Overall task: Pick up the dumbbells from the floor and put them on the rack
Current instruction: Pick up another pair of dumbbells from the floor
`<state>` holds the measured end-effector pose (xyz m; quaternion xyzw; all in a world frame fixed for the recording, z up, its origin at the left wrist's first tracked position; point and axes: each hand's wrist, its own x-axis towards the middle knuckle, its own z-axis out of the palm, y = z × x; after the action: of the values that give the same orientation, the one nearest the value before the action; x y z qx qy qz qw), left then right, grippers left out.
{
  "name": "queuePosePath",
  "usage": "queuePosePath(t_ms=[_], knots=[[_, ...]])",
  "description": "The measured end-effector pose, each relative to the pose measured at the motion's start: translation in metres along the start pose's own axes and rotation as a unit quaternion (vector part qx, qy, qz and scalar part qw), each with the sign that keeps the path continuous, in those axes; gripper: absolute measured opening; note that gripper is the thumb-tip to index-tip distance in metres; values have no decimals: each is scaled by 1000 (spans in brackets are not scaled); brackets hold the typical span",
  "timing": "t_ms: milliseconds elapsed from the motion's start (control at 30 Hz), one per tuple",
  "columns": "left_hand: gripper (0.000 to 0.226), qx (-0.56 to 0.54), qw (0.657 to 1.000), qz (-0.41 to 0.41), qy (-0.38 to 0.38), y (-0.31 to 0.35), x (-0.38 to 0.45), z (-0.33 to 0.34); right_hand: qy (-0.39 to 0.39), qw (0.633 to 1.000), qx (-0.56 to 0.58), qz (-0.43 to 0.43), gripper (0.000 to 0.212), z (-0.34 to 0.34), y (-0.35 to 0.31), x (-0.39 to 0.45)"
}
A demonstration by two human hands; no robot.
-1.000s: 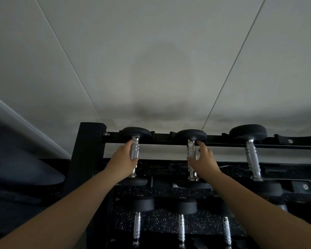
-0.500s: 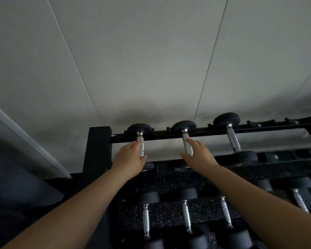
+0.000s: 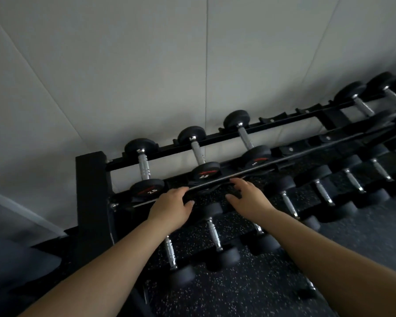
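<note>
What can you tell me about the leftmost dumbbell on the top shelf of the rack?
The leftmost dumbbell has two round black heads, rubber-like, joined by a shiny ridged metal handle. It lies across the top tier of the black rack, far head on the rear rail, near head on the front rail. The near head faces the camera with a red mark and "2.5". The left hand is just below it, not touching.

Two bare forearms, no sleeves visible, left hand [image 3: 169, 208] and right hand [image 3: 249, 200] ungloved, no rings, watch or wristbands were seen, short nails
</note>
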<state>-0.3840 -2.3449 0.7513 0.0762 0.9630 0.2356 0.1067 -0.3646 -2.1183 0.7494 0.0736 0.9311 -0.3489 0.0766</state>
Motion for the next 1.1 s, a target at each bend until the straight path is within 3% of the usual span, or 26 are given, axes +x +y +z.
queuePosePath(t_ms=[500,767,1100], knots=[[50,18,995,58,-74,190,-17,139,77,992,19,95,52,-111,206,-90],[49,-20,998,37,-56,282,-37,223,70,991,32,110,51,-182,321,-118],[51,-30,993,22,-110,352,-6,281,43,989,35,140,52,-215,406,-100]])
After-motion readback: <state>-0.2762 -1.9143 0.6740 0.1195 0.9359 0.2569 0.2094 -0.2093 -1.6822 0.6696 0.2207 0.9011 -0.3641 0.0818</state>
